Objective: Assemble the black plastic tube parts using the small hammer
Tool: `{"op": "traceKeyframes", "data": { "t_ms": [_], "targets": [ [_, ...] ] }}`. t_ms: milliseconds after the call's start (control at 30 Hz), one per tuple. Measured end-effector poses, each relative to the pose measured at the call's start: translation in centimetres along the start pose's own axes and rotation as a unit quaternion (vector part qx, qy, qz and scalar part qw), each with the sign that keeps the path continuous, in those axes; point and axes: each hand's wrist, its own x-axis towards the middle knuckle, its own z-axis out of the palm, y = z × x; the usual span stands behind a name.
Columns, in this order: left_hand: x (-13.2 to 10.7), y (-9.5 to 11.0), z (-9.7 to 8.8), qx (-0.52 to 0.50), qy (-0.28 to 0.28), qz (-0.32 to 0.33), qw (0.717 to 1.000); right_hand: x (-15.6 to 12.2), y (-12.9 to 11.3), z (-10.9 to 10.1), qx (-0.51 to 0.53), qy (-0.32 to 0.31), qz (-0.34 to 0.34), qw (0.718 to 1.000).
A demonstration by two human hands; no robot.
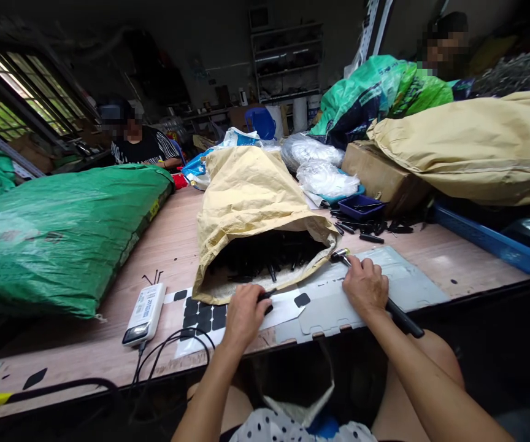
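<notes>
My right hand (367, 285) is closed around a small hammer (405, 319). Its black handle sticks out below my wrist, and its head, with a yellowish face, lies beyond my fingers beside the paper sack's mouth. My left hand (246, 310) pinches a small black part (266, 297) whose exact kind I cannot make out. In front of that hand, a tan paper sack (251, 190) lies on its side with its mouth facing me. Many black pieces (272, 270) show inside it. Beneath my hands are a grey board (394, 279) and a white sheet with black squares (203, 316).
A full green sack (53, 239) lies at left, near a white power bank (144, 313) with a cable. Black parts (370, 238) and a blue tray (361, 207) are at right, before a cardboard box (380, 175). Two people sit farther back.
</notes>
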Motion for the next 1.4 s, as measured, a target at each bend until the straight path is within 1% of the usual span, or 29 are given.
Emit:
{"op": "traceKeyframes", "data": {
  "t_ms": [33,100,133,200,367,467,533,600,667,733,767,800,867,900,967,1033,1133,1200,1300,1400],
  "targets": [
    [-0.1,0.9,0.8,-0.030,-0.011,0.026,0.999,0.0,0.0,0.0,0.000,0.000,0.001,1.000],
    [-0.1,2.2,2.3,-0.066,-0.018,0.051,0.996,0.0,0.1,0.0,0.000,0.000,0.003,1.000],
    [0.0,2.5,2.9,-0.077,-0.015,0.055,0.995,0.0,0.1,-0.1,0.001,-0.001,0.004,1.000],
    [0.0,2.3,3.5,-0.100,-0.004,0.057,0.993,0.0,0.0,-0.1,0.001,-0.003,0.004,1.000],
    [-0.4,0.5,3.7,-0.176,0.024,0.053,0.983,0.0,-0.2,-0.3,0.011,-0.014,0.015,1.000],
    [-0.5,0.0,3.8,-0.196,0.018,0.050,0.979,0.5,0.2,-0.8,0.033,-0.051,0.023,0.998],
    [-0.4,-0.1,4.0,-0.200,0.012,0.047,0.979,0.7,0.6,-1.6,0.068,-0.079,0.044,0.994],
    [-0.2,-0.1,4.0,-0.198,0.004,0.044,0.979,0.4,0.7,-2.8,0.125,-0.073,0.079,0.986],
    [-0.1,0.0,4.0,-0.195,-0.007,0.035,0.980,-0.8,0.1,-4.3,0.208,-0.036,0.095,0.973],
    [0.0,0.1,4.0,-0.193,-0.015,0.024,0.981,-2.7,-1.4,-5.9,0.314,-0.018,0.054,0.948],
    [0.0,0.2,4.0,-0.193,-0.017,0.020,0.981,-3.8,-2.3,-6.5,0.363,-0.027,0.018,0.931],
    [0.0,0.2,4.0,-0.193,-0.017,0.017,0.981,-5.0,-3.3,-7.1,0.400,-0.049,-0.024,0.915],
    [0.0,0.3,4.0,-0.196,-0.015,0.015,0.980,-7.0,-5.2,-7.8,0.425,-0.093,-0.079,0.897],
    [-0.1,0.3,4.1,-0.197,-0.014,0.014,0.980,-7.8,-6.1,-8.1,0.423,-0.107,-0.096,0.895],
    [-0.1,0.4,4.1,-0.198,-0.015,0.011,0.980,-8.9,-7.4,-8.3,0.408,-0.112,-0.120,0.898],
    [-0.1,0.4,4.1,-0.195,-0.016,0.010,0.981,-9.5,-8.2,-8.3,0.393,-0.092,-0.140,0.904],
    [-0.1,0.5,3.9,-0.187,-0.016,0.007,0.982,-9.9,-8.8,-8.2,0.363,-0.064,-0.169,0.914],
    [-0.1,0.5,3.8,-0.188,-0.015,0.005,0.982,-10.0,-9.0,-8.1,0.333,-0.066,-0.183,0.923],
    [-0.1,0.5,3.8,-0.195,-0.014,0.005,0.981,-9.8,-8.8,-8.1,0.314,-0.082,-0.180,0.929],
    [-0.1,0.4,4.1,-0.199,-0.010,0.006,0.980,-9.5,-8.3,-8.2,0.322,-0.064,-0.159,0.931]
  ]
}}
